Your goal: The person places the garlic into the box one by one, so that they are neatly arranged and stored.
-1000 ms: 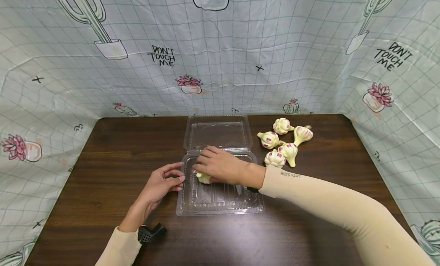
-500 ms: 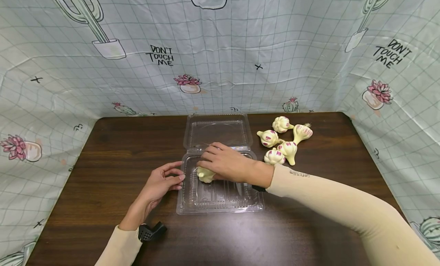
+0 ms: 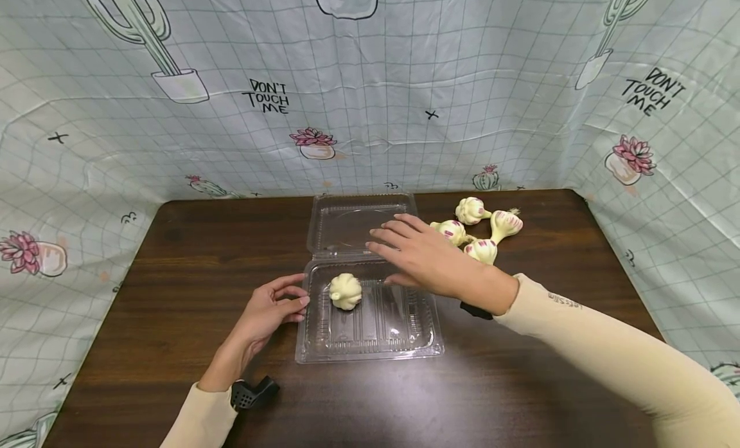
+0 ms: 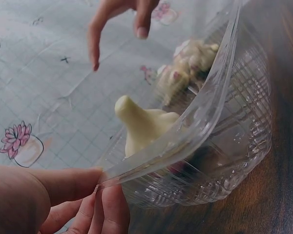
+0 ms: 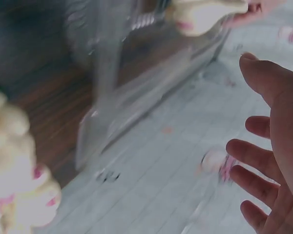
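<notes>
A clear plastic clamshell box (image 3: 370, 355) lies with its lid (image 3: 364, 229) folded back toward the curtain. One garlic bulb (image 3: 345, 291) sits in the base's far left part, its stem up in the left wrist view. My left hand (image 3: 268, 313) pinches the box's left rim (image 4: 136, 170) between thumb and fingers. Over the box's right side hovers my right hand (image 3: 428, 255), fingers spread and nothing in them. Beyond it, on the table, lie several more garlic bulbs (image 3: 506, 224) with pink marks; the hand and forearm partly hide them.
The dark wooden table (image 3: 220, 242) carries the box and the bulbs. A pale curtain (image 3: 370, 114) with cactus prints rises behind and along both sides. A black wrist camera (image 3: 254, 393) sits on the left wrist.
My right hand has let go of the garlic bulb in the box and moved right, toward the other bulbs. The left hand has stayed at the rim.
</notes>
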A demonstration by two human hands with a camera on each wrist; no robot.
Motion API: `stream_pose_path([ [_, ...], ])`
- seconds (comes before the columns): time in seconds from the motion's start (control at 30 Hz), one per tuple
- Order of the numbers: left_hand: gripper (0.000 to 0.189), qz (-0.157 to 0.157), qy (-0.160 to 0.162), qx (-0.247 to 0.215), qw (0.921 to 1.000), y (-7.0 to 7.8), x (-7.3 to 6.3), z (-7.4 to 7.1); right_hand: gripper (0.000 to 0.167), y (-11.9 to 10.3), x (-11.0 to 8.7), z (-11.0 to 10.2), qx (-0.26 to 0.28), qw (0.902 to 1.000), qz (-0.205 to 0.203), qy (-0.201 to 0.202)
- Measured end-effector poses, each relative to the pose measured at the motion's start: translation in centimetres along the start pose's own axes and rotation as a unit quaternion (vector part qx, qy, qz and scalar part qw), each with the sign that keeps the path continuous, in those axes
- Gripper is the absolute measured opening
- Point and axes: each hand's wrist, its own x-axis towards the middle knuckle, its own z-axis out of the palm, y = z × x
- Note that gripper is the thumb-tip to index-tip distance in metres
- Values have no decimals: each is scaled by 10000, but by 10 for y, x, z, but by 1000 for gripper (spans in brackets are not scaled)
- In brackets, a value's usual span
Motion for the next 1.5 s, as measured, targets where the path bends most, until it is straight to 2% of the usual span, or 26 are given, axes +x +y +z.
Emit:
stream_pose_path([
  [0.3, 57, 23, -6, -12, 10000, 1, -2, 1, 68, 23, -58, 0, 305, 9956, 862, 186],
  [0.47, 57, 32, -11, -10, 10000, 1, -2, 1, 68, 31, -89, 8, 556, 9911, 1159, 352],
  [0.6, 57, 39, -22, -15, 10000, 1, -1, 1, 67, 37, -113, 13, 562, 9881, 1355, 456],
  [0.83, 57, 21, 6, -8, 10000, 0, -1, 1, 73, 44, -146, 20, 509, 9821, 1794, 282],
  [1.2, 57, -20, 48, 25, 10000, -1, -1, 1, 73, 52, -173, 36, 491, 9782, 2013, 171],
  [1.5, 56, -46, 67, 32, 10000, 0, -1, 1, 71, 54, -175, 48, 601, 9763, 2075, 158],
])
